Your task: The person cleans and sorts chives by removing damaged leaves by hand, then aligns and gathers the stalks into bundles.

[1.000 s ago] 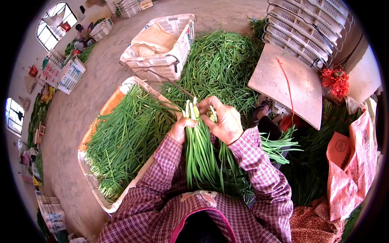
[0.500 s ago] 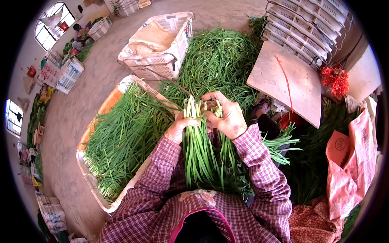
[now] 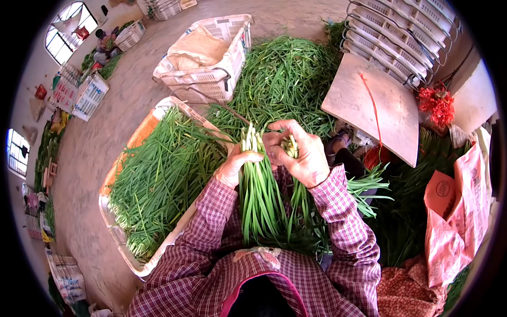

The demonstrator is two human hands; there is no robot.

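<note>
Garlic chives heap a long plastic crate at left, where dusty floor stretches toward a distant person too small to make out. The crate's right rim runs just beside the left forearm, leaving little room. At centre, the left hand grasps a bunch below its pale bases, thumb pressed across the front, other fingers mostly hidden. The bunch's long axis runs nearly straight up the view: bases point away from the worker, leaves hang lapward, tips lost in shadow. Just right, the right hand curls around a smaller bunch; whether its fingertips touch the first cannot be told. Farther right, well apart, a board juts beside stacked white crates, cut off at the top.
</note>
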